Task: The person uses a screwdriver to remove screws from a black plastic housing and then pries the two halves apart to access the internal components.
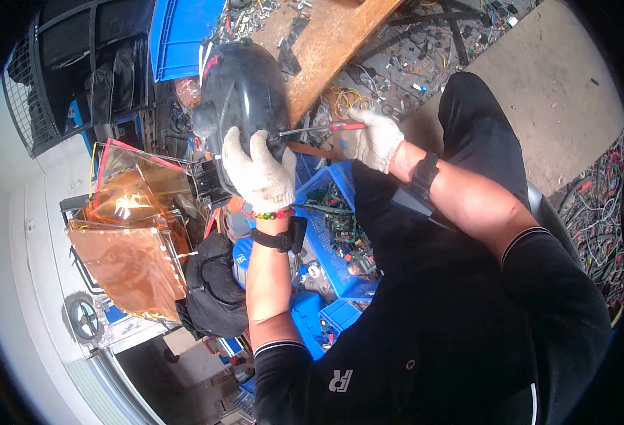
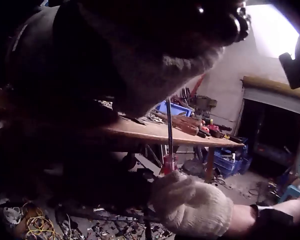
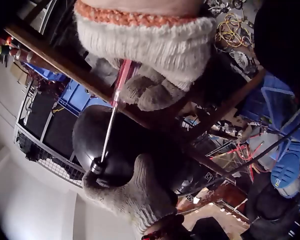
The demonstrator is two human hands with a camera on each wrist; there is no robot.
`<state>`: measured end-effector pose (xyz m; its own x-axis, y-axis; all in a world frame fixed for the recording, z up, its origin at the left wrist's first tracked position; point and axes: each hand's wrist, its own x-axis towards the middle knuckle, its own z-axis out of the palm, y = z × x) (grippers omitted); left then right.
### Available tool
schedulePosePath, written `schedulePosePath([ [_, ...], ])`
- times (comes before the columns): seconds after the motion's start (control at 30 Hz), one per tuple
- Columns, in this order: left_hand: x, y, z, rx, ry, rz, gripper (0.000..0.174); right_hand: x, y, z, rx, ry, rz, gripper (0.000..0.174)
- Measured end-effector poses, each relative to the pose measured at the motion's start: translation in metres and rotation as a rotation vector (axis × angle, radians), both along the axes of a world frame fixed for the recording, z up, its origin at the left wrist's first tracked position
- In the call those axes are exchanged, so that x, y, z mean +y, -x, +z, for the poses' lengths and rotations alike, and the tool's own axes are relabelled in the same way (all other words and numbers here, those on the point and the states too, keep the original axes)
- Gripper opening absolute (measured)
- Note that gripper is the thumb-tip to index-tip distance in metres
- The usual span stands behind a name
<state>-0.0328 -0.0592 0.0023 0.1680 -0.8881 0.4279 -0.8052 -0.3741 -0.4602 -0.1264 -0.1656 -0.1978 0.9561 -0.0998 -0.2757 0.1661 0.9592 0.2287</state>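
A glossy black rounded casing (image 1: 244,88) with red marking on its side stands at the table's near edge. My gloved left hand (image 1: 259,170) holds its near end, fingers up against the shell; in the right wrist view that left hand (image 3: 132,195) has its thumb and fingers around a small black fitting (image 3: 97,165). In my gloved right hand (image 1: 375,140) is a screwdriver (image 1: 319,130) with a red handle. Its metal shaft (image 3: 109,132) reaches to the black fitting. From the left wrist, the right hand (image 2: 192,205) shows below the shaft, gripping the handle; the casing there is mostly dark.
The wooden table (image 1: 340,46) carries small scraps, with a blue tray (image 1: 184,35) behind. Below my hands stands a blue basket (image 1: 319,248) of circuit boards. Orange-brown sheets (image 1: 128,262) and a black bag (image 1: 216,287) are at the left. Scrap and yellow wire (image 1: 347,99) litter the floor.
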Motion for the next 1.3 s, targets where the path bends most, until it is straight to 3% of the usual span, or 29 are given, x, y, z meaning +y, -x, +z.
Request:
schedulePosePath([
  [0.2,-0.017,0.011,0.043,0.054,-0.014,0.066,0.062,-0.004,0.004,0.032,-0.157,-0.084,0.0,0.022],
  [0.33,-0.027,0.008,0.097,0.124,0.02,0.101,0.067,-0.018,0.022,0.11,-0.081,0.039,-0.205,0.022],
  [0.4,-0.028,0.0,0.13,0.179,-0.044,-0.034,0.073,-0.027,0.029,0.145,0.022,0.409,-0.42,0.025],
  [0.43,-0.028,-0.006,0.145,0.198,-0.077,-0.022,0.077,-0.035,0.028,0.156,0.041,0.683,-0.47,0.025],
  [0.5,-0.028,-0.014,0.165,0.253,-0.066,0.009,0.078,-0.045,0.035,0.187,0.168,0.981,-0.54,0.024],
  [0.57,-0.028,-0.024,0.181,0.354,-0.066,0.059,0.085,-0.048,0.033,0.207,0.172,1.039,-0.531,0.022],
  [0.67,-0.028,-0.04,0.188,0.44,-0.043,0.089,0.089,-0.043,0.017,0.211,0.241,1.281,-0.84,0.019],
  [0.77,-0.028,-0.045,0.192,0.422,-0.047,0.108,0.091,-0.04,0.015,0.214,0.269,1.43,-0.964,0.017],
  [0.9,-0.025,-0.051,0.19,0.51,-0.018,0.071,0.09,-0.038,0.004,0.207,0.261,1.385,-1.013,0.018],
  [0.97,-0.025,-0.052,0.191,0.491,-0.017,0.069,0.089,-0.039,0.004,0.209,0.122,0.948,-0.665,0.019],
  [1.0,-0.025,-0.051,0.191,0.474,-0.018,0.066,0.089,-0.041,0.002,0.206,0.12,0.95,-0.665,0.019],
  [1.07,-0.026,-0.049,0.191,0.47,-0.021,0.083,0.089,-0.043,-0.009,0.196,-0.006,0.703,-0.491,0.025],
  [1.1,-0.027,-0.047,0.192,0.467,-0.026,0.102,0.089,-0.041,-0.016,0.192,-0.035,0.615,-0.507,0.025],
  [1.2,-0.029,-0.045,0.193,0.461,-0.037,0.083,0.088,-0.035,-0.026,0.186,-0.066,0.473,-0.527,0.025],
  [1.3,-0.033,-0.044,0.193,0.447,-0.033,0.076,0.087,-0.037,-0.019,0.184,-0.076,0.559,-0.528,0.022],
])
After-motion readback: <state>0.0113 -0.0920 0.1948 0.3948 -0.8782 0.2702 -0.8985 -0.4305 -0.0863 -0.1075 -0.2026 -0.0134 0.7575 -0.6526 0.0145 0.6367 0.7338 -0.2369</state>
